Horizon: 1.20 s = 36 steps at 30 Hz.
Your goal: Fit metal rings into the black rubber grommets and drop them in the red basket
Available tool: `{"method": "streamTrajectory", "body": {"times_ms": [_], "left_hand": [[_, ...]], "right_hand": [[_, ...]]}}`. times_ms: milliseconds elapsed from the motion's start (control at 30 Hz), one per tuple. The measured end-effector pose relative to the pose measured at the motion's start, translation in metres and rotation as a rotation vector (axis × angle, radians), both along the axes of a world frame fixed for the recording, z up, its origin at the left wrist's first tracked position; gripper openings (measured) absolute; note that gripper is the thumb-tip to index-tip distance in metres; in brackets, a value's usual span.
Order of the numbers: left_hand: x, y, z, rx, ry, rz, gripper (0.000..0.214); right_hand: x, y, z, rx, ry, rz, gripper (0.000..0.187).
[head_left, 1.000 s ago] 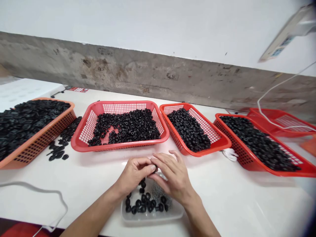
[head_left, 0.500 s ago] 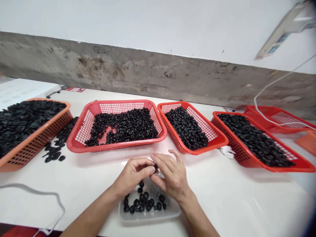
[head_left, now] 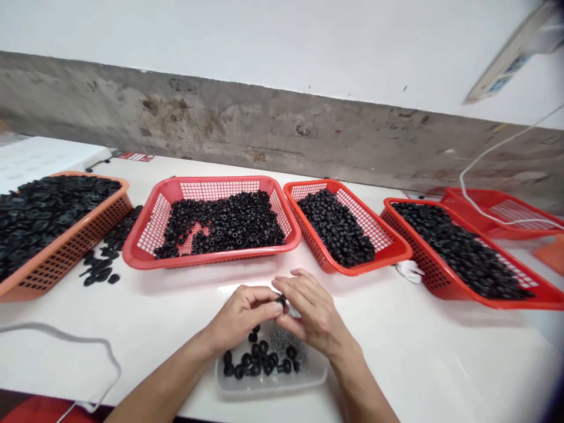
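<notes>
My left hand (head_left: 244,314) pinches a small black round part (head_left: 281,300) between thumb and fingers. My right hand (head_left: 316,312) closes on the same part from the other side, its thumb and fingertips meeting it and partly hiding it. Below both hands lies a translucent plastic tray (head_left: 271,389). Several black knob-like pieces (head_left: 255,359) lie in it on the left, and a heap of tiny shiny clear or metallic pieces (head_left: 284,343) is on the right, half hidden by my right hand.
Beyond my hands stand a pink-red basket (head_left: 211,261), a narrower red basket (head_left: 352,271) and another red basket (head_left: 467,296), all holding black rings or beads. An orange basket (head_left: 70,252) of flat black parts is left, with loose black pieces (head_left: 100,270) beside it. A white cable (head_left: 110,352) crosses the table.
The view has shifted slightly, so everything sits a little further right. Both hands stay together on the black part, with only small finger movements.
</notes>
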<state>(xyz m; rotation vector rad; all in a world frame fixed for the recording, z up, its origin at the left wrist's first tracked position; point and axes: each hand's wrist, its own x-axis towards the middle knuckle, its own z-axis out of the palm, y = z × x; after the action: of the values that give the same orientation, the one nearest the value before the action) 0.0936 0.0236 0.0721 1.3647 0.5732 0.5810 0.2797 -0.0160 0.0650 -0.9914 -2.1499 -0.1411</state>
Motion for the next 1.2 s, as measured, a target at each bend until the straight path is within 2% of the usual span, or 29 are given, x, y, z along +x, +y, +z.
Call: {"method": "streamTrajectory", "body": {"times_ms": [233,567,700,767,867,1000,1067,1200], "left_hand": [[0.002,0.0,0.0,-0.076,-0.052,-0.007,0.024],[0.003,0.0,-0.002,-0.099,-0.038,0.03,0.029],[0.001,0.001,-0.002,-0.09,-0.027,0.057,0.029],[0.0,0.001,-0.002,-0.091,-0.021,0.061,0.03],[0.0,0.001,-0.002,-0.086,-0.003,0.053,0.031],[0.001,0.001,0.0,-0.093,0.031,0.05,0.033],[0.002,0.0,0.0,-0.091,0.042,0.05,0.033],[0.001,0.0,0.0,-0.045,0.07,0.08,0.031]], "right_hand": [[0.004,0.002,-0.006,-0.063,0.063,0.05,0.036],[0.001,0.002,0.0,-0.169,0.125,0.069,0.043],[0.003,0.001,0.004,-0.335,0.298,0.147,0.052],[0.004,0.0,0.007,-0.467,0.434,0.17,0.045],[0.006,0.0,0.009,-0.615,0.595,0.151,0.022],[0.006,0.001,0.01,-0.746,0.654,0.155,0.014],[0.006,0.001,0.011,-0.752,0.624,0.162,0.014],[0.007,0.0,0.011,-0.663,0.505,0.142,0.015]]}}
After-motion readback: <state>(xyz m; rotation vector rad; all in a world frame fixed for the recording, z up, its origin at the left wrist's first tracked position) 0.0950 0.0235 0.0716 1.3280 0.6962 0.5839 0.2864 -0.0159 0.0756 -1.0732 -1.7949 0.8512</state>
